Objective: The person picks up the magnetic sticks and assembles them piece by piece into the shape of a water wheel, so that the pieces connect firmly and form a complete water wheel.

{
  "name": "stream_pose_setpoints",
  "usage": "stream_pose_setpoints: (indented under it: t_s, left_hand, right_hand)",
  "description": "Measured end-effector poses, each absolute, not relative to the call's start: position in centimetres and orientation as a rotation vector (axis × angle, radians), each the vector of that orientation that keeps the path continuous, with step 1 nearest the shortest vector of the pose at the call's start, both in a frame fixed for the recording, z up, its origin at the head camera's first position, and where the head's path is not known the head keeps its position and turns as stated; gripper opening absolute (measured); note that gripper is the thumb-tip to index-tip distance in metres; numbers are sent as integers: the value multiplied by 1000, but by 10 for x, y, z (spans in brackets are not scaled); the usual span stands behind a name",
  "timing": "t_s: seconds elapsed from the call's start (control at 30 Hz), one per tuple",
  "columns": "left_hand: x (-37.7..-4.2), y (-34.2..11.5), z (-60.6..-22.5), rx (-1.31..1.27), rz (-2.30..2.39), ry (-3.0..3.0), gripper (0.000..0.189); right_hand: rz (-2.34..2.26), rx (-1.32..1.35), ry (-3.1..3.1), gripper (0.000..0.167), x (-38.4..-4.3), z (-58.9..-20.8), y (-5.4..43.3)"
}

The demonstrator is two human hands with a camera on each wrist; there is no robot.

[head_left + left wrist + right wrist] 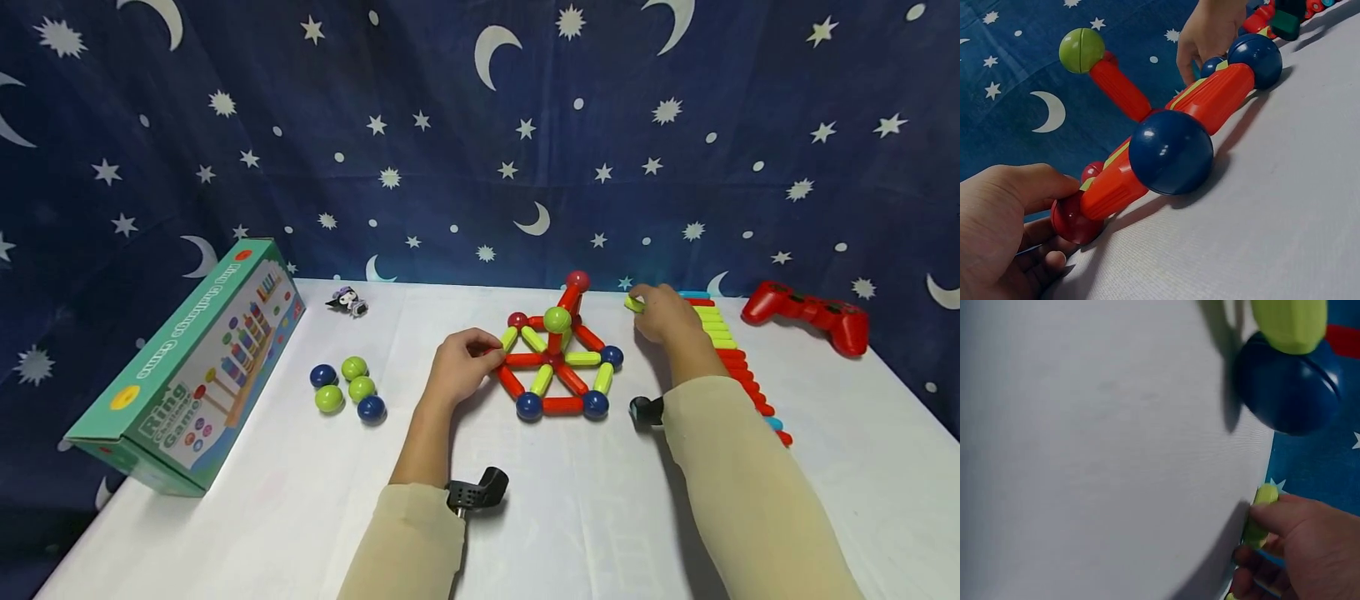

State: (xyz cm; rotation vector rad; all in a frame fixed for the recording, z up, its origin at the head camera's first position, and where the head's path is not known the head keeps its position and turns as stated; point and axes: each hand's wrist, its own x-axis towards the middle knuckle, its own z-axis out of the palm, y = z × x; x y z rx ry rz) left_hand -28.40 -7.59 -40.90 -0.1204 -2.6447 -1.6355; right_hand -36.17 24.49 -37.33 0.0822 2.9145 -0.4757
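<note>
Your left hand [463, 364] is pinching the red ball [1077, 217] at the left corner of the frame [553, 358], which is standing on the counter [300, 500], toward its back edge. Your right hand [665, 315] is holding a yellow-green stick [634, 304] close to that back edge, apart from the frame. The other sticks [732, 356] are lying in a row toward the right edge.

To work well, you should be pressing the red ball only lightly, I think, so that it is not pulling away from its joints. When moving the right hand, you should be going wide of the blue ball [612, 357] and the raised green ball [557, 320], because a knock could be tilting them. Gripping the stick near one end would probably be leaving its other tip free.
</note>
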Motion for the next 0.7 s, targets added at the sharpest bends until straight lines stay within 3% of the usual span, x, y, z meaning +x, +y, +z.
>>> stream_pose_setpoints:
  t_s: [0.3,0.47,0.7]
  left_hand:
    - [-285,-81,-406,-133,-1628,-2664,13]
    - [-283,-82,-406,-114,-1630,-2658,13]
    - [-283,-76,-408,-129,-1641,-2642,13]
  right_hand:
    - [-902,-82,2825,42,-338,-355,240]
    - [-1364,-104,2607,42,-315,-336,232]
    - [-1642,-162,2401,45,-291,-330,226]
